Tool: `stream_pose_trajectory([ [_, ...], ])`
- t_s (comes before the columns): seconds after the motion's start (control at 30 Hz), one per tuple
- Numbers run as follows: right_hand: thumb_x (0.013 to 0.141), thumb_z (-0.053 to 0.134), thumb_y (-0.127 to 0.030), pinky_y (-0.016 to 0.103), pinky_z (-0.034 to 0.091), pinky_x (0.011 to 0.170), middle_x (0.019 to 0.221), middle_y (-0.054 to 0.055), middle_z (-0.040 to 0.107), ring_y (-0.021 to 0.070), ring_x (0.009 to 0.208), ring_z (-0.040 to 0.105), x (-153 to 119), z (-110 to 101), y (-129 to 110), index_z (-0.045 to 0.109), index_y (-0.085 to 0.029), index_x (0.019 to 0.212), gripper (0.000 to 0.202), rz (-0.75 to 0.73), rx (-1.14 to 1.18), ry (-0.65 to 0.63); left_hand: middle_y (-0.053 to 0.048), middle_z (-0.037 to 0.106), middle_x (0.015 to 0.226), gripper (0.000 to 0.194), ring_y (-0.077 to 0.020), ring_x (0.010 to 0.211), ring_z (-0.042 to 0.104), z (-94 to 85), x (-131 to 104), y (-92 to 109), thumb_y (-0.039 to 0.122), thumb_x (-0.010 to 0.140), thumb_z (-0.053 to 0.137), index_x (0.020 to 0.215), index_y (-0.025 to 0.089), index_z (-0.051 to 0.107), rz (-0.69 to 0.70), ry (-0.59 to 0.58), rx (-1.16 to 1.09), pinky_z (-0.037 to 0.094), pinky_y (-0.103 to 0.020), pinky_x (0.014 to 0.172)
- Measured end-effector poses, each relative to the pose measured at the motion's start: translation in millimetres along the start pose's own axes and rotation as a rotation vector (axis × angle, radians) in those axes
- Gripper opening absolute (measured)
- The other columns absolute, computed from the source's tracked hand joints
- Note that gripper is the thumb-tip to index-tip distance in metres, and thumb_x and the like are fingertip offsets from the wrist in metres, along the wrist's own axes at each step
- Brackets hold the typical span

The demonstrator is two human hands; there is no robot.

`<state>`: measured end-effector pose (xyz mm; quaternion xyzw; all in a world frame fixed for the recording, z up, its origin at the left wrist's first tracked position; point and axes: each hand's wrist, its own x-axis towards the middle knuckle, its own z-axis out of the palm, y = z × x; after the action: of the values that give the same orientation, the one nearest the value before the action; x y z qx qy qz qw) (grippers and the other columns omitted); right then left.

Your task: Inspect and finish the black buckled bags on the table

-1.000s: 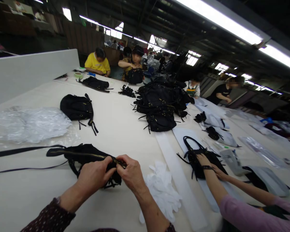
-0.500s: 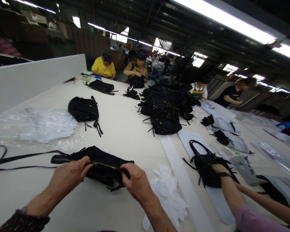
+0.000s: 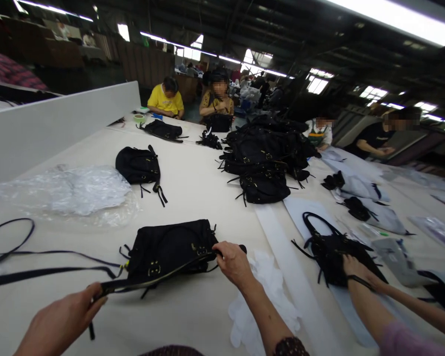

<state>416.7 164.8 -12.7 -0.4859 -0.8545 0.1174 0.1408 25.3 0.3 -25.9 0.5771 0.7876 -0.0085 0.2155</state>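
Observation:
A black handbag [image 3: 174, 244] with brass-coloured fittings lies on the pale table in front of me, its zipped edge stretched toward me. My left hand [image 3: 68, 314] pinches the left end of that edge, low and close to me. With closed fingers, my right hand [image 3: 232, 262] grips the edge's other end, at the bag's right corner. A long black strap [image 3: 52, 274] runs from the bag's left side across the table. Just right of my right hand lie white glove-like pieces [image 3: 263, 301].
Several black bags form a pile [image 3: 267, 153] mid-table; another bag [image 3: 138, 165] lies left of it. Clear plastic [image 3: 85, 190] is spread at left. On my right, a co-worker's hands [image 3: 358, 272] work on a black bag [image 3: 333, 249]. Other people sit across the table.
My hands have spread apart, left hand toward me and leftward, right hand rightward. The handbag has turned so its front panel shows. The view has shifted slightly.

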Motion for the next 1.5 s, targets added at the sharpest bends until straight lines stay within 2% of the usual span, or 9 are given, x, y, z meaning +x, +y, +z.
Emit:
stream_pose_trajectory([
  [0.23, 0.078, 0.053, -0.008, 0.031, 0.042, 0.085, 0.091, 0.002, 0.068, 0.0174, 0.089, 0.061, -7, 16, -4, 0.063, -0.022, 0.098, 0.027, -0.045, 0.021, -0.042, -0.005, 0.075, 0.078, 0.038, -0.031, 0.082, 0.071, 19.8, -28, 39, 0.054, 0.086, 0.035, 0.095, 0.031, 0.064, -0.001, -0.172, -0.092, 0.049, -0.042, 0.073],
  [0.37, 0.078, 0.052, -0.008, 0.032, 0.042, 0.086, 0.093, 0.003, 0.068, 0.0175, 0.089, 0.061, -5, 14, -4, 0.063, -0.022, 0.099, 0.027, -0.064, 0.009, -0.066, -0.006, 0.074, 0.082, 0.048, -0.0229, 0.073, 0.069, 1.1, -12, 66, 0.057, 0.087, 0.035, 0.114, 0.024, 0.057, 0.038, -0.288, -0.751, 0.053, -0.034, 0.065],
  [0.5, 0.079, 0.052, -0.007, 0.032, 0.041, 0.087, 0.094, 0.003, 0.069, 0.0178, 0.09, 0.061, -3, 15, -4, 0.063, -0.022, 0.1, 0.029, -0.118, 0.007, -0.081, -0.014, 0.063, 0.124, 0.064, -0.0221, 0.097, 0.066, -28.8, 22, 101, 0.055, 0.086, 0.041, 0.139, 0.02, 0.033, 0.018, 0.049, -1.183, 0.056, -0.038, 0.081],
  [0.6, 0.079, 0.051, -0.006, 0.032, 0.041, 0.088, 0.093, 0.004, 0.069, 0.0177, 0.091, 0.061, -1, 17, -4, 0.063, -0.021, 0.101, 0.029, -0.143, 0.016, -0.078, -0.012, 0.064, 0.12, 0.053, -0.0229, 0.105, 0.062, -30.3, 44, 128, 0.05, 0.085, 0.046, 0.128, 0.02, 0.048, 0.227, 0.017, -0.937, 0.051, -0.04, 0.093],
  [0.73, 0.079, 0.052, -0.006, 0.033, 0.041, 0.089, 0.094, 0.004, 0.068, 0.0179, 0.093, 0.06, -3, 18, -5, 0.063, -0.021, 0.101, 0.029, -0.188, 0.017, -0.087, -0.011, 0.066, 0.114, 0.041, -0.0256, 0.105, 0.061, 5.2, 56, 161, 0.042, 0.08, 0.054, 0.114, 0.02, 0.06, 0.546, -0.124, -0.362, 0.046, -0.04, 0.095],
  [0.87, 0.076, 0.052, -0.003, 0.034, 0.04, 0.092, 0.095, 0.004, 0.068, 0.0177, 0.094, 0.06, -6, 17, 0, 0.062, -0.022, 0.104, 0.036, -0.229, -0.003, -0.113, -0.009, 0.07, 0.105, 0.03, -0.0259, 0.098, 0.063, 30.9, 69, 181, 0.034, 0.085, 0.043, 0.102, 0.022, 0.065, 0.624, -0.189, -0.149, 0.046, -0.037, 0.086],
  [1.0, 0.081, 0.047, -0.002, 0.04, 0.033, 0.103, 0.103, 0.003, 0.068, 0.0163, 0.099, 0.06, -8, 16, 10, 0.06, -0.025, 0.112, 0.041, -0.172, 0.001, -0.029, -0.001, 0.069, 0.08, 0.028, -0.0199, 0.078, 0.063, 15.6, 94, 191, 0.039, 0.083, 0.044, 0.082, 0.023, 0.067, 0.541, -0.323, -0.279, 0.042, -0.028, 0.069],
  [1.17, 0.089, 0.041, -0.008, 0.043, 0.029, 0.107, 0.135, 0.008, 0.055, 0.0197, 0.125, 0.047, -13, 12, 1, 0.056, -0.024, 0.121, 0.039, -0.158, -0.001, 0.227, 0.002, 0.06, 0.067, 0.031, -0.0166, 0.067, 0.057, -14.2, 109, 202, 0.045, 0.082, 0.043, 0.073, 0.02, 0.06, 0.514, -0.222, -0.344, 0.037, -0.026, 0.06],
  [1.5, 0.083, 0.048, -0.008, 0.03, 0.044, 0.068, 0.089, 0.005, 0.066, 0.0196, 0.082, 0.057, -26, 48, -18, 0.064, -0.022, 0.089, 0.022, -0.103, -0.189, -0.167, -0.005, 0.073, 0.092, 0.029, -0.0209, 0.085, 0.064, -23.7, 123, 212, 0.038, 0.087, 0.041, 0.091, 0.025, 0.067, 0.56, -0.091, 0.013, 0.044, -0.03, 0.074],
])
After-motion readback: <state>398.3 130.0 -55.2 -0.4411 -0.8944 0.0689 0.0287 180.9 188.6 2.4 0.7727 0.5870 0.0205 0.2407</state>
